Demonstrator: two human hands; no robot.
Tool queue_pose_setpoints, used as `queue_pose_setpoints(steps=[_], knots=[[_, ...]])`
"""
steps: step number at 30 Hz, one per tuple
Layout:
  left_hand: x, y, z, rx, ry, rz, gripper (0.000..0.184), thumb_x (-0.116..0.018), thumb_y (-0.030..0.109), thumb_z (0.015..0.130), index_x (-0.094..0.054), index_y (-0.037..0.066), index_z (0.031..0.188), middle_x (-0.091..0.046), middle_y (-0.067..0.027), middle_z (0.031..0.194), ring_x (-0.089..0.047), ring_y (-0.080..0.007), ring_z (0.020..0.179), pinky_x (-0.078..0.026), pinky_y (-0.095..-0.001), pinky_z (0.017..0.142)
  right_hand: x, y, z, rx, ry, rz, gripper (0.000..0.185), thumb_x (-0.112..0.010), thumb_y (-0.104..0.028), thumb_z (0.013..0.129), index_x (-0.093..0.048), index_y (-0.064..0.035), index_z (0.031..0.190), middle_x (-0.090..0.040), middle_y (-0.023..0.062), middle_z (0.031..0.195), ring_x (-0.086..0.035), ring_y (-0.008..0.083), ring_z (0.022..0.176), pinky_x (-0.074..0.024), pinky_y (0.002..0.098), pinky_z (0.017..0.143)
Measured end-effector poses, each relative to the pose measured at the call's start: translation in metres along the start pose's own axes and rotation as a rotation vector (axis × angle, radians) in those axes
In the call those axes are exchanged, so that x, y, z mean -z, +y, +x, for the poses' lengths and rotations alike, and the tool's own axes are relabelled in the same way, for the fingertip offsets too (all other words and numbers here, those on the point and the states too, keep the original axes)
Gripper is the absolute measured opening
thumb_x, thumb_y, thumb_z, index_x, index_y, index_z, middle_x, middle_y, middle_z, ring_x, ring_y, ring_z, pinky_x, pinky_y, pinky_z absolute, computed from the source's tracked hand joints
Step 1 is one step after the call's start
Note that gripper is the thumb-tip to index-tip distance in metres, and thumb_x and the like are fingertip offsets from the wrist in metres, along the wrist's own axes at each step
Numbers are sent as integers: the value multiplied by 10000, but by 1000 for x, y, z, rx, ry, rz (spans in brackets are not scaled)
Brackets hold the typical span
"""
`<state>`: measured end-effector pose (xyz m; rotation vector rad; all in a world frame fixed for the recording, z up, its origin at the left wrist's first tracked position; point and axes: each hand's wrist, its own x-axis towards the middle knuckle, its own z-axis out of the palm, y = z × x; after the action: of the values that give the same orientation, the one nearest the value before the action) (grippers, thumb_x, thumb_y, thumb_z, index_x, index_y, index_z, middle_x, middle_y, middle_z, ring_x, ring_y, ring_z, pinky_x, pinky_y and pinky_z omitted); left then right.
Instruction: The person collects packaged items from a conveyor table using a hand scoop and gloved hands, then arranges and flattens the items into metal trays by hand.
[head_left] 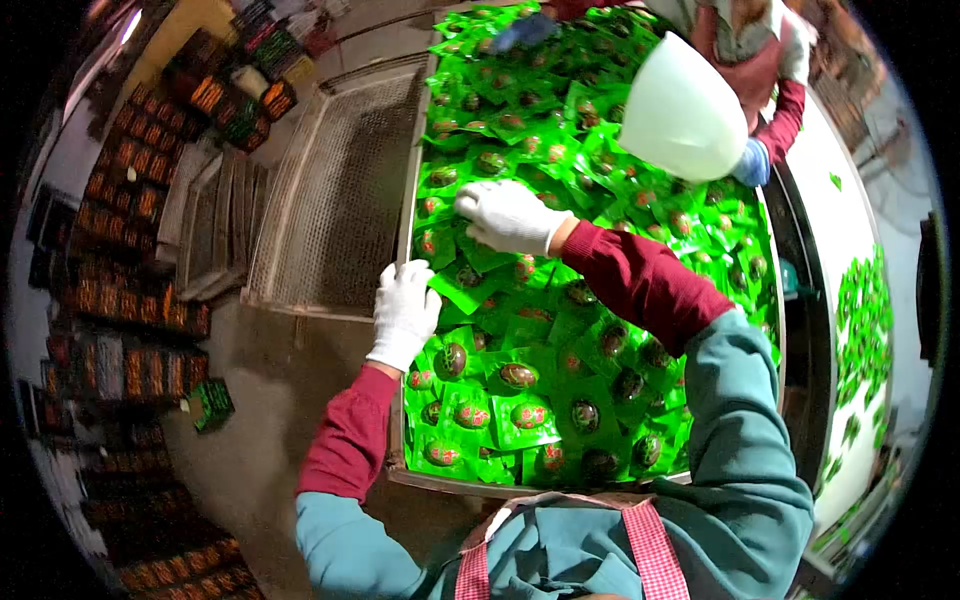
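Apparently handled green packets [518, 376], strewn across bench [450, 486]. Held right hand [510, 218] curled over packets, left hand [404, 315] by left edge; could not tell whether pinching any in either grip. Next, likely needed fingertip hold on single packet.

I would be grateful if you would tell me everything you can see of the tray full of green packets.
The tray is large and roughly rectangular, with a narrow greyish rim that looks like metal. It appears level, and shiny green packets cover its inside. The left hand is at its left edge, contact unclear; the right hand is over the packets.
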<state>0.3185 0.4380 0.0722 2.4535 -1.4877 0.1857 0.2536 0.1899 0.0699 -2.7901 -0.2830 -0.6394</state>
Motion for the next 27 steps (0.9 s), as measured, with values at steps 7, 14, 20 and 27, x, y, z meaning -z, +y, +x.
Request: queue_pose_setpoints(steps=[7,14,20,27], knots=[[9,5,0,27,-27,-46,288,-602,141,817,-605,68,1096,-563,-120,1202,-489,-384,1147,-428,-461,999,-40,8,42,-183,-271,-39,285,-492,-198,878,-626,-42,1075,-591,172,1196,-547,326,1183,-463,458,938],[-1,2,-4,0,53,2,252,-630,207,816,-631,90,1040,-571,-83,1151,-515,-373,1108,-465,-455,941,18,40,51,-189,298,-155,174,-661,-212,810,-623,-85,923,-602,148,923,-612,339,864,-519,463,715],[0,-5,-3,-37,37,-19,277,-623,216,827,-609,83,1070,-556,-80,1155,-489,-350,1117,-471,-451,909,8,92,77,-297,196,-400,117,-600,-157,854,-620,-69,928,-600,127,904,-630,308,862,-530,428,687],[4,-1,-2,-37,53,-11,262,-618,217,828,-627,84,1053,-576,-88,1165,-506,-364,1097,-432,-440,980,-49,49,73,-68,22,-20,167,-554,-185,869,-605,-26,871,-607,204,838,-650,382,812,-530,488,733]])
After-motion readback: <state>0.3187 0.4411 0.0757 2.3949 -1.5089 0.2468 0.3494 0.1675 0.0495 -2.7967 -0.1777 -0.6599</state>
